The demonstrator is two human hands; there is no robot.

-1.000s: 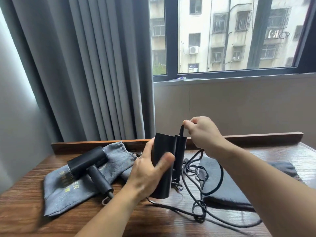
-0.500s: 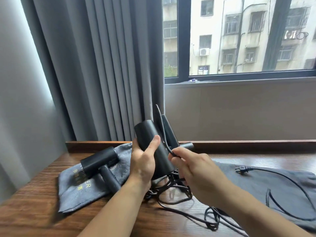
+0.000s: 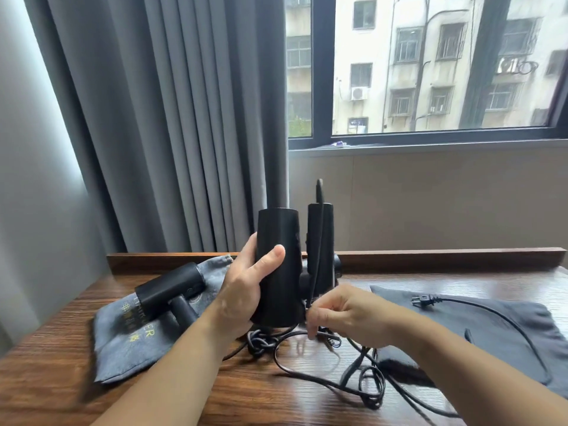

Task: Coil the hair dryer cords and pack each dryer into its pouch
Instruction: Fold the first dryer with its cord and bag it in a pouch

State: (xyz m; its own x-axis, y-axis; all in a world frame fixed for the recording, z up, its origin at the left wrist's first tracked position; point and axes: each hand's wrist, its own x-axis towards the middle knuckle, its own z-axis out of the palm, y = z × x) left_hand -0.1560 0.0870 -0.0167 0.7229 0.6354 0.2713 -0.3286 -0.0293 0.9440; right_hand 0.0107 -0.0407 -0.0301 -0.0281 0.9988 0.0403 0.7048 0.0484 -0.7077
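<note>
The hair dryer [image 3: 278, 272] has been turned upright. It is gripped by the left hand [image 3: 242, 293], its cord [image 3: 317, 241] pinched by the right hand [image 3: 341, 315]

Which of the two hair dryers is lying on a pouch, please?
The left dryer, resting on the lettered grey pouch; the other dryer stands upright, gripped by the left hand.
</note>
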